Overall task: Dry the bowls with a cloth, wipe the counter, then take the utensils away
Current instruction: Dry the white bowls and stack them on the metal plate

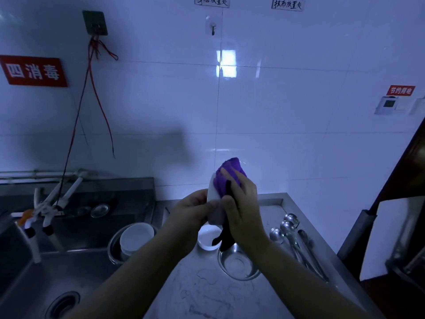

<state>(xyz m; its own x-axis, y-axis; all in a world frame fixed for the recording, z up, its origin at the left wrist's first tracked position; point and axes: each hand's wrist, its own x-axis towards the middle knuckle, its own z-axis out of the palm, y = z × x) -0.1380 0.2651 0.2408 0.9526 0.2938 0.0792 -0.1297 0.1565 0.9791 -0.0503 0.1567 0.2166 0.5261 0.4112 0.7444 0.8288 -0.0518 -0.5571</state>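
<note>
While my left hand (195, 209) gripped the white bowl (213, 203) by its rim above the counter (207, 293), fingers curled round it, my right hand (241, 203) pressed the purple cloth (230, 176) into it with fingers curled over the fabric; turning the bowl against the cloth would, I judged, dry it evenly. Below lay a small white bowl (208, 238), a steel bowl (239, 265) and the spoons (287, 229) beside tongs (310, 254), with stacked bowls (135, 238) at the sink (34, 284) under a tiled wall (276, 111).

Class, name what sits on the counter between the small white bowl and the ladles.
In the head view, an empty steel bowl sits between the small white bowl and ladles.
</note>
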